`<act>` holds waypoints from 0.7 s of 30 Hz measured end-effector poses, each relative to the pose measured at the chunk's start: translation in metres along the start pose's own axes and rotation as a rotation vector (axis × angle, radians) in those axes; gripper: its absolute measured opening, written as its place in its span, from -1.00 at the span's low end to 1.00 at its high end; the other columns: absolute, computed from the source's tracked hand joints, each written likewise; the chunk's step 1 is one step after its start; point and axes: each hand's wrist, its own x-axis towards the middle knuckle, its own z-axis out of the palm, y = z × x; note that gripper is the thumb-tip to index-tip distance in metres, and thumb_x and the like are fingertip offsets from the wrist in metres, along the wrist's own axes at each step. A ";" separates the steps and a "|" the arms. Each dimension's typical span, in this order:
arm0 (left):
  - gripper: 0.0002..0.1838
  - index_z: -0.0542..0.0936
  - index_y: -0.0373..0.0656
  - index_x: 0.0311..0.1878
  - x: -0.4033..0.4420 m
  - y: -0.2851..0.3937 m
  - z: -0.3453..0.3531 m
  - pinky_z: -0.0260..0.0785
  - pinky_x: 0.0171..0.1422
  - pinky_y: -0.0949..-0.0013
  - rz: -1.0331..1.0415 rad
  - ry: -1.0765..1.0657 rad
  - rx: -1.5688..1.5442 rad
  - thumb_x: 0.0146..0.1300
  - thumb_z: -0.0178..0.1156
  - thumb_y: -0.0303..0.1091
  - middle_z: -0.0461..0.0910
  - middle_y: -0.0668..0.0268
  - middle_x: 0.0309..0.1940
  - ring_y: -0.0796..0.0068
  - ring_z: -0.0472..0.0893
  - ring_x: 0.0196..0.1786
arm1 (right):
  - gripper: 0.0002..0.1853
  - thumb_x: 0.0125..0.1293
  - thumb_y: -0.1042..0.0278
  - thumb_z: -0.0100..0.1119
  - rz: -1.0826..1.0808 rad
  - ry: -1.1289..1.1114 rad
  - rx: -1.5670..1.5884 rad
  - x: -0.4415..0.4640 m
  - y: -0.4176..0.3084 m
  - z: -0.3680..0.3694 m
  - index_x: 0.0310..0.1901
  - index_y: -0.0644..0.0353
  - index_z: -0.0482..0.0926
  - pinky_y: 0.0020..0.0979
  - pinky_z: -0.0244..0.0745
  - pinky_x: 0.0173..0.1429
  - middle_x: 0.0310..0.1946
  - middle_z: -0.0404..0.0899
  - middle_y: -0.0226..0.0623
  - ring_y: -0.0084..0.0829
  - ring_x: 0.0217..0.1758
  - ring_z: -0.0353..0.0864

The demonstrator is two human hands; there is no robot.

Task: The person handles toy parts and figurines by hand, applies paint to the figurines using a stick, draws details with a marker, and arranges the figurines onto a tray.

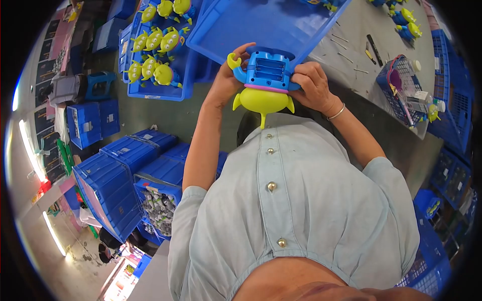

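Pale buttoned shirt [271,185] nearest; beyond it, green-headed toy [263,99], head toward wearer, near blue tray [266,22]. Left hand [224,86] wraps one side, right hand's [315,89] fingers pinch the other, apparently steadying the upturned back compartment [269,69].

the grey table [361,25] carries thin white sticks [345,57], a black pen [374,49], a basket [400,103] and green toys [408,31].

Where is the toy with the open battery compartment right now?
In the head view, the toy is near the top, just right of centre, held between left hand and right hand, with the large blue tray beyond it.
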 end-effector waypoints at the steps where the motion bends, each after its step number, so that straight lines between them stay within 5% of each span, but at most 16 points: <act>1: -0.23 0.31 -0.07 0.31 0.001 0.000 0.000 0.30 0.07 0.59 -0.003 -0.011 -0.017 -0.05 0.21 -0.73 0.39 0.47 -0.18 0.68 0.40 -0.14 | -0.54 -0.19 0.37 0.44 0.012 -0.003 -0.005 -0.002 -0.001 0.001 -0.24 0.11 0.39 -0.32 0.40 -0.11 -0.23 0.44 -0.28 -0.25 -0.20 0.43; 10: -0.29 0.27 -0.16 0.32 0.001 0.000 0.003 0.28 0.23 0.45 0.003 -0.079 -0.106 0.03 0.20 -0.62 0.28 0.27 0.29 0.45 0.40 0.19 | -0.56 -0.18 0.41 0.41 0.296 0.028 0.026 -0.013 -0.035 -0.016 -0.22 0.15 0.42 -0.38 0.40 -0.09 -0.23 0.42 -0.27 -0.27 -0.18 0.44; 15: -0.44 0.41 -0.24 0.18 0.004 -0.022 0.001 0.31 0.16 0.34 -0.236 -0.469 0.033 0.06 0.25 -0.43 0.51 0.24 0.03 0.41 0.46 0.11 | -0.64 0.13 0.21 0.33 1.003 -0.058 0.856 -0.031 -0.029 -0.040 -0.13 0.19 0.45 -0.52 0.34 -0.07 -0.25 0.44 -0.46 -0.65 -0.13 0.36; 21: -0.38 0.38 -0.23 0.20 0.006 -0.021 0.040 0.35 0.02 0.35 -0.384 -0.551 -0.174 0.05 0.30 -0.27 0.55 0.26 -0.12 0.42 0.56 -0.13 | -0.62 0.23 0.25 0.25 1.053 0.124 0.767 -0.061 -0.020 -0.053 0.01 0.20 0.42 -0.50 0.34 0.04 -0.16 0.46 -0.45 -0.63 -0.06 0.38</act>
